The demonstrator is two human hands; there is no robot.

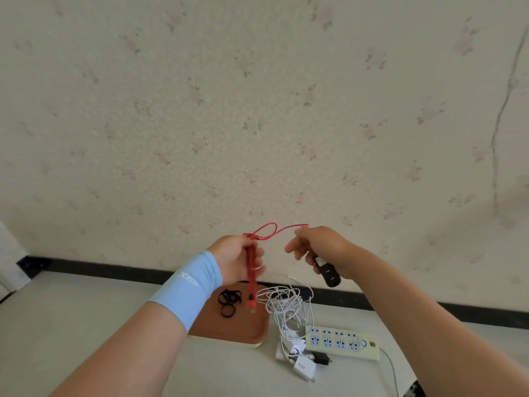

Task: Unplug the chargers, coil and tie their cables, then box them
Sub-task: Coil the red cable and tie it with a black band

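Note:
My left hand (239, 257) grips a folded bundle of red cable (252, 277) that hangs down to a red plug end. A red loop (269, 231) of the same cable rises above that hand and runs across to my right hand (317, 246). My right hand pinches the cable's far end and holds a black charger (327, 272) in its curled fingers. Both hands are raised above the table. Below lies a tangle of white cables (286, 306) with white chargers (303, 368) and a small black charger (322, 359). A cream power strip (343, 340) has empty sockets.
A brown tray (229, 329) with several black elastic bands (229, 302) sits under my left hand. The pale table meets a flowered wall along a dark strip. The strip's grey cord (392, 371) runs off to the lower right.

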